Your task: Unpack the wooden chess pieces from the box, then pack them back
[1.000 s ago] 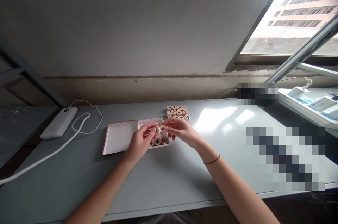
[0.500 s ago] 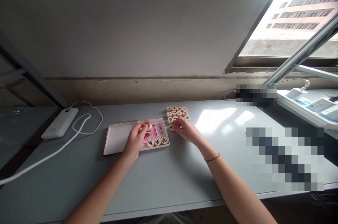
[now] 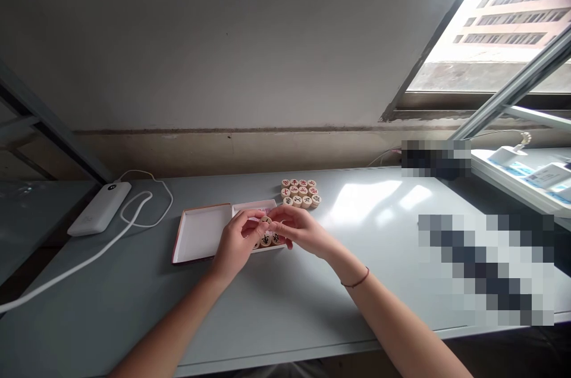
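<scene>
Over the right half of an open flat box (image 3: 201, 234), my two hands meet fingertip to fingertip. A round wooden Chinese chess piece (image 3: 266, 220) shows between them. My left hand (image 3: 238, 239) is closed on it with thumb and fingers. My right hand (image 3: 303, 232) is also closed, its thumb and index finger at the same piece; whether a second piece is in its fingers is hidden. Below the hands, chess pieces (image 3: 266, 239) with black characters sit along the box's near edge, partly covered. Behind the box, rows of pieces (image 3: 303, 192) stand on the desk, red-marked ones at the back.
On the left of the grey desk (image 3: 276, 318) lies a white power bank (image 3: 100, 208) with a white cable (image 3: 96, 256) running to the left edge. A wall (image 3: 223, 69) rises behind. Blurred-out items and a white power strip (image 3: 526, 173) are at the right.
My right hand has come left from the rows of pieces to the box, and the front piece there is gone. My left hand has moved slightly right with its piece, meeting the right.
</scene>
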Action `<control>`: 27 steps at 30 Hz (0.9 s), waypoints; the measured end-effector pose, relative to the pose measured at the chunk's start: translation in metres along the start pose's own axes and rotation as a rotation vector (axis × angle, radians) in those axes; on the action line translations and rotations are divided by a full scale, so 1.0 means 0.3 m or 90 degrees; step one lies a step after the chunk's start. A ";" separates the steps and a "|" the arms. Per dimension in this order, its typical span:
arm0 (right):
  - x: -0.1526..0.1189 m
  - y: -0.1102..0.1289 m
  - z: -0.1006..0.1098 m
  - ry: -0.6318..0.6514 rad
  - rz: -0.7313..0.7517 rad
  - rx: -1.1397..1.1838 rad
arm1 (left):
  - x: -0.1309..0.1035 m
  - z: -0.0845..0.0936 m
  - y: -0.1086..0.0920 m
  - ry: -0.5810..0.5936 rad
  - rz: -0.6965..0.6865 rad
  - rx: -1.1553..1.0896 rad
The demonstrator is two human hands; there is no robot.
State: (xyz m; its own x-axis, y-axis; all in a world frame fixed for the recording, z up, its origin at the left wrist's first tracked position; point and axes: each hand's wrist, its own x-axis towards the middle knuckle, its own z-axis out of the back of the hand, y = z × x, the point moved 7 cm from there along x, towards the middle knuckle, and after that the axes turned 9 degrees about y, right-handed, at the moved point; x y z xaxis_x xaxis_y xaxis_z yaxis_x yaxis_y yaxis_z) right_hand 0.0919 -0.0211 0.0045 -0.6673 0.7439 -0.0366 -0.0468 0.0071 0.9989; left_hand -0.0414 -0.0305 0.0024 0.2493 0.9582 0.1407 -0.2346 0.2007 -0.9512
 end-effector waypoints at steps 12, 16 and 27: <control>-0.063 -0.056 0.267 -0.297 -0.177 -0.175 | -0.003 0.012 -0.004 -0.013 0.072 0.051; -0.060 -0.078 0.265 -0.282 -0.200 -0.233 | -0.002 0.006 -0.004 0.001 0.067 0.057; -0.056 -0.057 0.244 -0.281 -0.227 -0.421 | 0.002 0.011 -0.005 0.008 0.048 0.098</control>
State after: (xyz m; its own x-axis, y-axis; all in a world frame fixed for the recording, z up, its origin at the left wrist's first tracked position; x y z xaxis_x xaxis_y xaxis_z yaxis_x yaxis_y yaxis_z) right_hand 0.1584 0.0152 -0.0099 -0.1882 0.9632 -0.1919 -0.7114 0.0010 0.7028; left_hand -0.0440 -0.0295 0.0049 0.2369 0.9693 0.0665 -0.3945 0.1585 -0.9051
